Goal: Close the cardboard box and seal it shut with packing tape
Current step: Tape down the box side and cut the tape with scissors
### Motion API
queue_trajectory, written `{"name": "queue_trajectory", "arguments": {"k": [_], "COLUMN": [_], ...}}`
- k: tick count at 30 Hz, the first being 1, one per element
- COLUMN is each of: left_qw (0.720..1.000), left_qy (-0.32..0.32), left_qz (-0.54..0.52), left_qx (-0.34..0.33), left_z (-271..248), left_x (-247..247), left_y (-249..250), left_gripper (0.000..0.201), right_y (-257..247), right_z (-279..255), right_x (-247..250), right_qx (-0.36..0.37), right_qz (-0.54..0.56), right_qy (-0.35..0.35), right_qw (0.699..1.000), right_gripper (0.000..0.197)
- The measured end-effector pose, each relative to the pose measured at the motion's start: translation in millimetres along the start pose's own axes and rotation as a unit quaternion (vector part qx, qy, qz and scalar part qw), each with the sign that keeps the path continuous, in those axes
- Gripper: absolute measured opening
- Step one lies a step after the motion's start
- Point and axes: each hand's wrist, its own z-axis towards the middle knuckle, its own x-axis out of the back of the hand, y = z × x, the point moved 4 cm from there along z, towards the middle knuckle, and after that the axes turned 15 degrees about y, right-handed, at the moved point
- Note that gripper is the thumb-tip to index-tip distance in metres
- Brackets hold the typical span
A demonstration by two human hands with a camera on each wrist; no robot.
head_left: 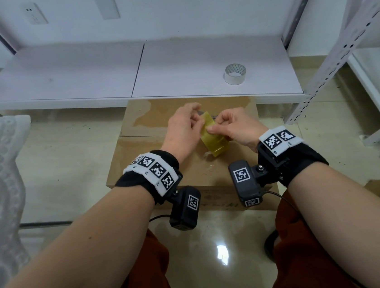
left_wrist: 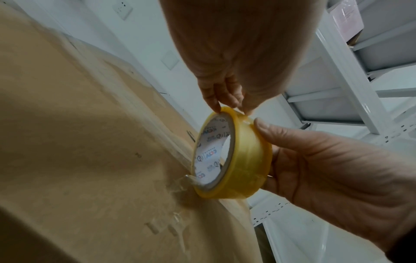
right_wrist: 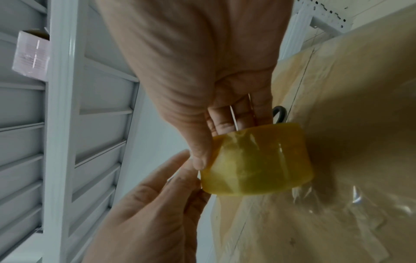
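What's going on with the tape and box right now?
Both hands, left hand and right hand, grip yellow tape roll. Cardboard box closed. Nothing blocking.

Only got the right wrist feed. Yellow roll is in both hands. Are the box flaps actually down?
Observer: Yes. In the head view the cardboard box is closed, with a seam across its top.
Operator: Any spare tape?
Observer: A clear roll stands on the white shelf behind the box.
Operator: Which way is the yellow roll facing?
Observer: The left wrist view shows the yellow roll on edge, its white printed core visible. The left hand pinches its top rim.
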Motion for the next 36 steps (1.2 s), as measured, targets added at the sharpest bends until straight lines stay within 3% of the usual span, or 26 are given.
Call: {"name": "queue_trajectory", "arguments": {"k": [3,10,16,28,30,34,36], "left_qw": [0.999,0.996,0.988,0.988,0.993,0.994,0.988], "left_qy": [0.026,0.071,0.078,0.086,0.077,0.04,0.008], "left_qz": [0.031,0.043,0.099,0.081,0.052,-0.053,-0.082], "left_qx": [-0.03,-0.032,-0.086,-0.099,-0.073,0.088,0.13], "left_z": [4,9,4,-3,-4,1,3], "left_x": [6,5,7,3,0,-3,-4], "left_y": [-1,-9,4,13,14,4,2], "left_gripper": [0.021,0.01,0.013,0.011,0.01,0.008,0.007], "right_y": [-3,-4,-6,-2,-5,-8,-9], "right_z": [0,2,2,4,4,3,3], "right_x": [-4,-5,-4,8,11,17,17], "right_qx": [0.015,0.016,0.009,0.026,0.03,0.048,0.051], "right_qz": [-0.005,0.003,0.003,-0.009,-0.003,-0.024,-0.028], "right_qy": [0.002,0.021,0.02,0.076,0.079,0.084,0.084], "right_qw": [1.0,1.0,1.0,0.997,0.996,0.995,0.995], "right_gripper": [0.019,0.02,0.018,0.021,0.019,0.021,0.017]}}
